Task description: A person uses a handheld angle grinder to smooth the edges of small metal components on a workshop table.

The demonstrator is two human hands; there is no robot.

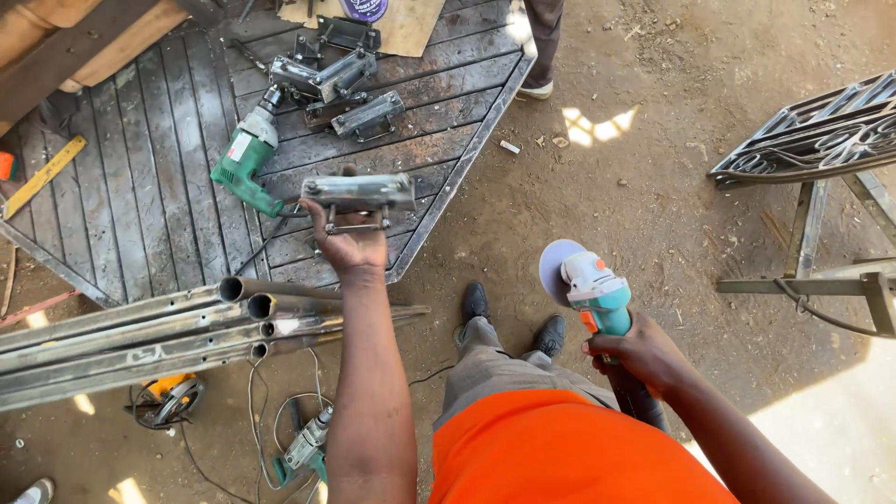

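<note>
My left hand [347,241] is stretched forward and grips a small welded metal bracket [359,193], held level above the edge of a dark metal gate panel [159,187]. My right hand [639,355] holds the body of a teal and white angle grinder [590,287], its disc pointing away from me over the dirt floor. My orange shirt and dark shoes show below.
A green power drill [245,159] and several similar brackets [336,79] lie on the panel. Steel pipes [140,336] jut in from the left. Two more grinders [303,448] with cords lie on the ground. A metal frame [821,140] stands right. Another person's foot [537,89] is at the top.
</note>
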